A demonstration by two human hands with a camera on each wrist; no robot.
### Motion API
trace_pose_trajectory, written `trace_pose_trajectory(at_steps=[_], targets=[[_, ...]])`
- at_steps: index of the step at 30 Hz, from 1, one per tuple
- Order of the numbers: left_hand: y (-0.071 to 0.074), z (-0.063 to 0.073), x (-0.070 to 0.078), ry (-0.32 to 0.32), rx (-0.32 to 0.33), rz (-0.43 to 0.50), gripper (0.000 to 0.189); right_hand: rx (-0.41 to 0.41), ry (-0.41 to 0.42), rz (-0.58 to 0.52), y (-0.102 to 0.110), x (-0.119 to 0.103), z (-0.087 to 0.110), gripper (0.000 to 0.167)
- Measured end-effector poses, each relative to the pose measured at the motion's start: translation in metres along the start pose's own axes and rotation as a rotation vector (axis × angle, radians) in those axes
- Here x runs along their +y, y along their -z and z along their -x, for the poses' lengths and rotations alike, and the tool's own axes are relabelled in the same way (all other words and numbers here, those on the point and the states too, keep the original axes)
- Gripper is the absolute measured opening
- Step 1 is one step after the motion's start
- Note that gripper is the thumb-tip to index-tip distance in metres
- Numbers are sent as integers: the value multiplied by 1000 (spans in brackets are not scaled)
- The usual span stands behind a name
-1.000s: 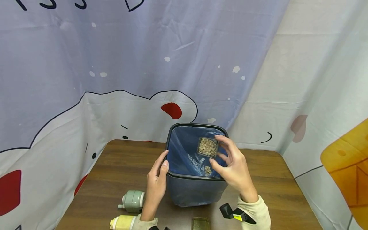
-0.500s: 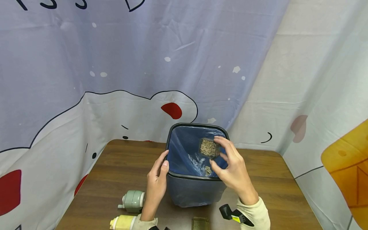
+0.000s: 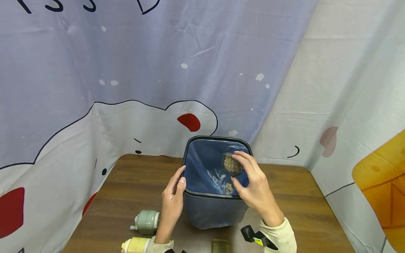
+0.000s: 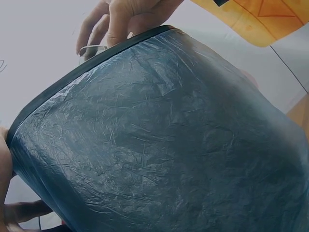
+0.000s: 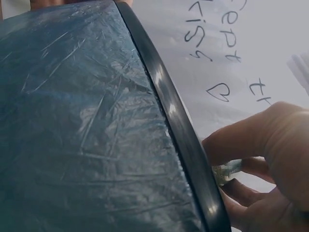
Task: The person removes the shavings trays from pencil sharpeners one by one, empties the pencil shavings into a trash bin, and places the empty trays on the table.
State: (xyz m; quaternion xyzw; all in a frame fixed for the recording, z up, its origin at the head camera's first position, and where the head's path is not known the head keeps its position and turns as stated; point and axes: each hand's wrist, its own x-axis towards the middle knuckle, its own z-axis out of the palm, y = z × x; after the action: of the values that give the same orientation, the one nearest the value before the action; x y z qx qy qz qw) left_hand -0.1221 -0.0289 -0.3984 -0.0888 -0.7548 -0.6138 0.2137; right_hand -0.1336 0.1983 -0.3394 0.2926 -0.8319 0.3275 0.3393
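Note:
A dark-rimmed trash can [image 3: 215, 211] with a blue plastic liner [image 3: 199, 168] stands on the table. My left hand [image 3: 172, 200] holds its left near corner, thumb at the front and fingers along the side. Over the can's mouth, my right hand [image 3: 257, 186] pinches a small clear square container [image 3: 232, 165] of beige grains between thumb and fingers. The container is tilted, and the grains are banked to one side. A small clump of similar grains [image 3: 229, 188] lies on the liner below. In the right wrist view the rim hides most of the container [image 5: 226, 171].
On the wooden table [image 3: 126, 182], a green bottle-like object [image 3: 147, 222] and a yellow one [image 3: 136, 245] lie beside my left forearm. A small olive rectangular container [image 3: 220, 246] sits at the near edge. A printed curtain [image 3: 142, 70] hangs behind.
My right hand has tipped the clear container further and shifted it slightly right, so its grains show less from above. The left hand and the trash can stay where they were.

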Motion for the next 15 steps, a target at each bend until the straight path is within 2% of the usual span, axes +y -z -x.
trace_pose_trajectory(at_steps=[6, 15], targets=[[0, 0, 0, 13, -4, 9, 35, 3, 41, 12, -3, 0, -1, 62], [0, 0, -1, 13, -5, 11, 36, -39, 36, 45, -5, -4, -1, 62]])
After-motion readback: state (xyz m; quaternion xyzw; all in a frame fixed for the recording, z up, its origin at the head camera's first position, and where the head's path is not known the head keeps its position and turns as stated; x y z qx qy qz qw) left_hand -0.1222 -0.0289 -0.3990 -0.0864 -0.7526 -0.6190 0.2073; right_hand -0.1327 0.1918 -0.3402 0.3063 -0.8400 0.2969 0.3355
